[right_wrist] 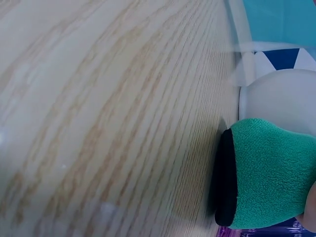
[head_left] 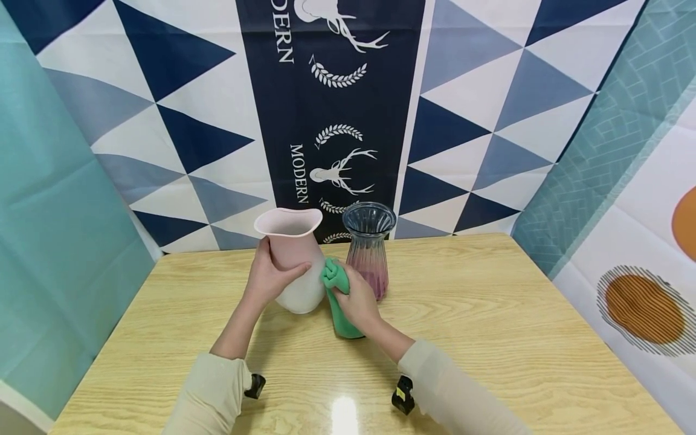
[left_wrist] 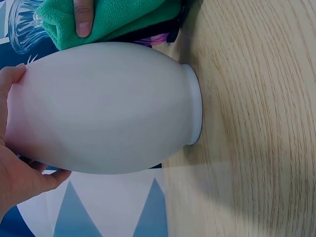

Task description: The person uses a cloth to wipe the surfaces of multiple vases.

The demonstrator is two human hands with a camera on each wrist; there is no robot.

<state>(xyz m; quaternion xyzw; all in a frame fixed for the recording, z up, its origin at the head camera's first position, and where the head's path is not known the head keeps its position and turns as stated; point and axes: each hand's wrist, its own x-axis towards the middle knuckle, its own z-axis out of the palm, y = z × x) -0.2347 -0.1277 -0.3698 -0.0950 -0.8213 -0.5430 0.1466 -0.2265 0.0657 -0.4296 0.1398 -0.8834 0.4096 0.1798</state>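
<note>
The fingers of the left hand (head_left: pixel 270 275) hold a rounded pink-and-white vase (head_left: pixel 306 287), those of the right hand (head_left: pixel 359 299) grip a bunched green fleecy cloth (head_left: pixel 341 317), both left of a ribbed blue-to-pink glass vase (head_left: pixel 368 254) on the pale wood-grain surface (head_left: pixel 489 320).

The cloth (right_wrist: pixel 271 173) is fuzzy — the white vase (left_wrist: pixel 108 108) matt.

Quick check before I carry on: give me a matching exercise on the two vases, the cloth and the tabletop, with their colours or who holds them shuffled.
Things:
1. pale vase
2. glass vase
3. cloth
4. tabletop

Descriptions:
A. blue at the rim, pinkish purple lower down
B. light wood grain
C. held by the left hand
D. green, held by the right hand

Right pairs: 1-C, 2-A, 3-D, 4-B
</note>
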